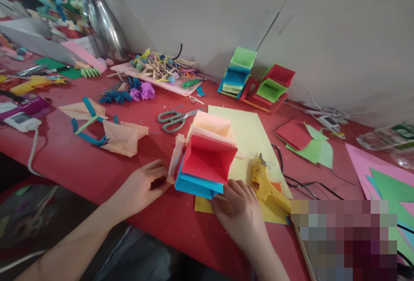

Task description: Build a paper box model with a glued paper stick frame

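Observation:
In front of me stands a stack of folded paper boxes [208,160], peach at the top, red in the middle and blue at the bottom, with their open mouths facing me. A pale peach folded paper strip [176,156] runs along its left side. My left hand [140,188] has its fingers curled and pinches the lower end of that strip. My right hand [241,210] is closed at the stack's lower right corner, its fingertips partly hidden beneath the blue box. Just right of this hand lies a yellow glue gun [267,186] on a pale yellow sheet [249,130].
Grey-handled scissors [176,120] lie behind the stack. Folded peach paper shapes [121,138] are at left. Two finished box stacks [239,72] stand by the wall. Red and green paper [294,134], black cables [310,184] and a plastic bottle [378,136] are at right.

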Tool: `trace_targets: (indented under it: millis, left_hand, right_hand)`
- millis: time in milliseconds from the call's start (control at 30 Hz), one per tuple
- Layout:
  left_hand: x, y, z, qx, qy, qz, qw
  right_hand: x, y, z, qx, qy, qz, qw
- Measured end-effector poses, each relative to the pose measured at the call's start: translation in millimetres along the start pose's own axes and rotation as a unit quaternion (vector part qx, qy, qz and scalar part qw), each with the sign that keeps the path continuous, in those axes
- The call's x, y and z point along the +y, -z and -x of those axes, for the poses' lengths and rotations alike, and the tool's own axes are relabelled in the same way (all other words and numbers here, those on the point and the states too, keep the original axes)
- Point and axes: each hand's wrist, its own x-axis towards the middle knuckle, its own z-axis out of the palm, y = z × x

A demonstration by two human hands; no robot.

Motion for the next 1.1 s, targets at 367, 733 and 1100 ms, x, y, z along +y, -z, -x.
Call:
trace_targets:
  millis: [367,733,1100]
  left_hand:
    - [-1,-0.2,0,0.007,-0.006,-0.001,1.000]
    - [-10,2.1,2,-0.013,0.014,-0.050,0.999]
    - [11,17.0,-14,0.366,0.097,0.303,0.874]
  right_hand:
    - [1,-1,0,0.003,-0.005,-0.011,1.000]
    - [-3,-3,2,-0.018,-0.030,-0.019,0.999]
    - [2,42,4,-0.045,-0.074,-0.110,0.990]
